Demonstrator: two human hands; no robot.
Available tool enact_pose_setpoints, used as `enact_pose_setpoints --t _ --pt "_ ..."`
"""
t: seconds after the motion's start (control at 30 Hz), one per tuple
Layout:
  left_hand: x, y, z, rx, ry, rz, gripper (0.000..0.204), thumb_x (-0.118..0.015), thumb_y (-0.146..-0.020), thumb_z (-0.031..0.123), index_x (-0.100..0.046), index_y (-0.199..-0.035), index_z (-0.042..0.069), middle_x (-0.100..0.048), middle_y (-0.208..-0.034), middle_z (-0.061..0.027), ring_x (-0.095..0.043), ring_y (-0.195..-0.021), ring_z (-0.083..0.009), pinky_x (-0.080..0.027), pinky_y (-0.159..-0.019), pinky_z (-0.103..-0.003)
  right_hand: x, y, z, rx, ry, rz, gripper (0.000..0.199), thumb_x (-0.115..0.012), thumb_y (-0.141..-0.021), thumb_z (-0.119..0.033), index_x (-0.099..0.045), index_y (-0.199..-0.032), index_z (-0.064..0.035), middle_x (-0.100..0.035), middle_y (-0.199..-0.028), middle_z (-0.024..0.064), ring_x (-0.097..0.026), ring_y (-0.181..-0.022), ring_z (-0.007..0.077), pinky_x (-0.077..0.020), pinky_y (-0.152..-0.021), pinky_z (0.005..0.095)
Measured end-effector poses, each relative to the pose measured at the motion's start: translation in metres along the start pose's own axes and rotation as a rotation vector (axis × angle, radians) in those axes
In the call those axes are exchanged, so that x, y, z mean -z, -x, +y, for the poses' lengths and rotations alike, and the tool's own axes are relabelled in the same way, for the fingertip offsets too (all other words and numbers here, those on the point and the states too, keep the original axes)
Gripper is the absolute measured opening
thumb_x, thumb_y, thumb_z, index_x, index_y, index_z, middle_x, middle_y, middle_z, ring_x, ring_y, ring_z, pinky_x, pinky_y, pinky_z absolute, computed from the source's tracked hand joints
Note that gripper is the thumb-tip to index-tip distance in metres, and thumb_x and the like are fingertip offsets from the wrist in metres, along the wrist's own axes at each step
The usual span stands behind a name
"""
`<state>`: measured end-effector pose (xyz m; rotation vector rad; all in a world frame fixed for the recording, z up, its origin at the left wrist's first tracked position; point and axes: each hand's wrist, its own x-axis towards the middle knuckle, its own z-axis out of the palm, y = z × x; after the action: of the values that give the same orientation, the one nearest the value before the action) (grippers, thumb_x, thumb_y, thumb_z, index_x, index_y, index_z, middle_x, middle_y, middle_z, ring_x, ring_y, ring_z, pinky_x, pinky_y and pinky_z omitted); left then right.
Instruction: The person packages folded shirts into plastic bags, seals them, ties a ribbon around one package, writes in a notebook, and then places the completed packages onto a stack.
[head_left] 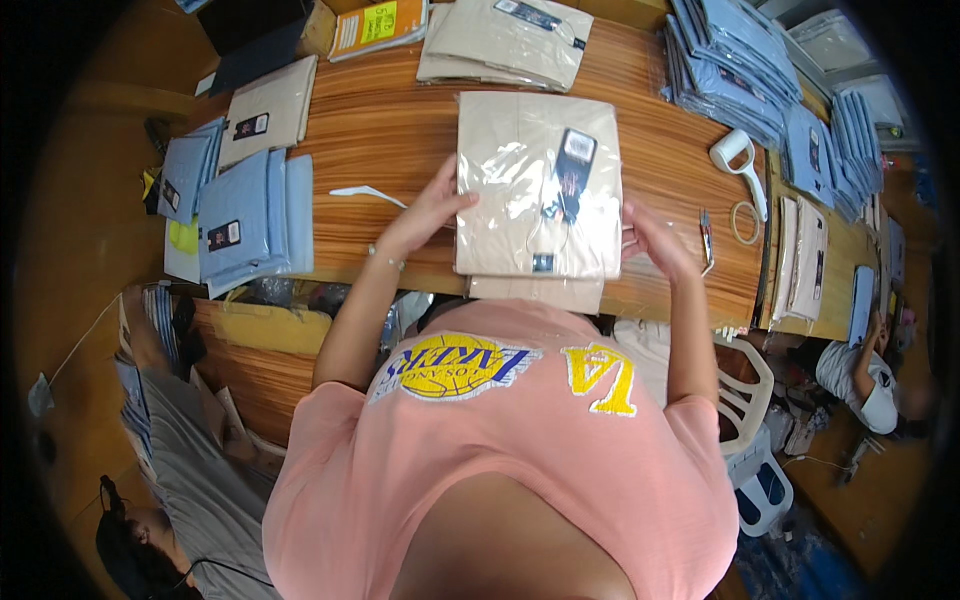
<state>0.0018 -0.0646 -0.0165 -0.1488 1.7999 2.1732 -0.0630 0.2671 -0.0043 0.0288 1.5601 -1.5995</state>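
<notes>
- Head view, looking down over a pink printed T-shirt onto a long striped brown wooden table
- Folded beige garment in a clear plastic bag, dark hang tag on top, lying flat at the near middle of the table, stacked on a second folded beige garment that pokes out at the near edge
- Left hand open, fingers spread narrow, fingertips pressing on the left edge of the bagged garment; thin bracelet at the wrist
- Right hand at the bag's right edge, fingers curled against it; grip partly hidden, cannot tell whether pinching the plastic or only touching
- Small white plastic strip on the table just left of the left hand, apart from it
- Stack of folded light-blue bagged garments at the table's left end, another beige bagged piece beyond it
- More beige bagged garments at the far edge, behind the central one
- Tall pile of light-blue bagged garments at far right
- White tape dispenser and a loose rubber band right of the central bag; a small pen-like tool near the right hand
- White plastic chair beside the right arm
- Another person seated low at far right; another in grey at lower left
</notes>
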Motion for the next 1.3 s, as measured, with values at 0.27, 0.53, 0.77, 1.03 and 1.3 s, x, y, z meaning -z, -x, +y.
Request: enact_pose_setpoints --t 0.27,0.53,0.77,1.03,1.3 --pt "-0.03 0.016 -0.063 0.055 -0.298 0.073 0.052 -0.051 -0.088 0.005 -0.029 -0.135 0.0 -0.049 -0.123 -0.0135 -0.046 -0.112 -0.0159 -0.038 -0.094 -0.028 -0.015 0.038 0.04 -0.069 0.411 0.192 0.033 -0.06 -0.085 -0.022 -0.052 -0.109 -0.0006 -0.058 -0.075 0.006 -0.055 -0.061 0.011 -0.0456 -0.046 0.0241" --pt "-0.028 0.027 -0.069 -0.108 -0.783 0.303 0.067 -0.061 -0.081 0.016 -0.026 -0.137 0.0 -0.033 -0.133 -0.0228 -0.032 -0.124 -0.037 -0.03 -0.101 -0.039 0.042 -0.115 -0.08 0.371 0.499 0.256 0.022 -0.055 -0.088 -0.024 -0.058 -0.091 -0.0022 -0.059 -0.07 0.0039 -0.054 -0.058 0.0111 -0.0439 -0.049 0.0242" --pt "-0.022 -0.003 -0.022 -0.184 -0.563 0.416 0.069 -0.06 -0.086 0.025 -0.022 -0.14 0.005 -0.029 -0.137 -0.0194 -0.038 -0.118 -0.0261 -0.034 -0.097 -0.034 0.031 -0.249 -0.082 0.162 0.025 0.368 0.027 -0.065 -0.082 -0.025 -0.053 -0.094 -0.0037 -0.06 -0.076 0.0066 -0.061 -0.052 0.0132 -0.0477 -0.038 0.0238" --pt "0.048 -0.145 0.034 0.034 0.4 0.454 0.071 -0.049 -0.087 0.05 -0.027 -0.134 0.002 -0.04 -0.129 -0.0149 -0.039 -0.121 -0.0296 -0.035 -0.098 -0.042 -0.085 -0.257 -0.06 0.653 0.169 0.886 0.025 -0.075 -0.069 -0.018 -0.058 -0.072 0.0015 -0.059 -0.062 0.0091 -0.052 -0.054 0.0139 -0.0412 -0.048 0.0302" --pt "0.134 -0.068 0.006 0.009 0.853 0.25 0.029 -0.056 -0.084 0.016 -0.053 -0.105 -0.003 -0.063 -0.098 -0.017 -0.062 -0.089 -0.027 -0.052 -0.081 -0.037 -0.191 -0.103 -0.035 0.491 0.118 -0.588 0.021 -0.058 -0.088 -0.019 -0.057 -0.103 -0.0046 -0.059 -0.092 0.0018 -0.054 -0.089 0.0103 -0.0429 -0.084 0.0259"
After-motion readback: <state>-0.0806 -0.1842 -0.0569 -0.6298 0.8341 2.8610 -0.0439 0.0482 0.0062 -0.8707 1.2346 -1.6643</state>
